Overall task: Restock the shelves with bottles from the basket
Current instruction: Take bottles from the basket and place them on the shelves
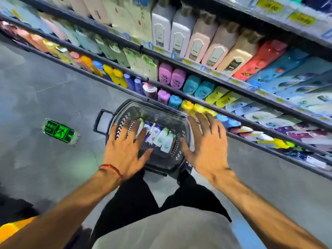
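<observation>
A black plastic basket (158,109) stands on the grey floor in front of the shelves. Inside it lie several white and blue bottles (162,138), packed side by side. My left hand (125,146) hovers over the basket's left half with fingers spread and holds nothing. Above the basket's right rim my right hand (206,141) is stretched out, fingers straight and empty. The shelves (233,85) rise beyond the basket, filled with rows of coloured bottles. The picture is blurred by motion.
A green exit sign sticker (59,132) is on the floor to the left. The basket's handle (101,122) sticks out on its left side. My legs in dark trousers (143,194) stand just behind the basket. The lowest shelf edge (269,148) runs close to the right.
</observation>
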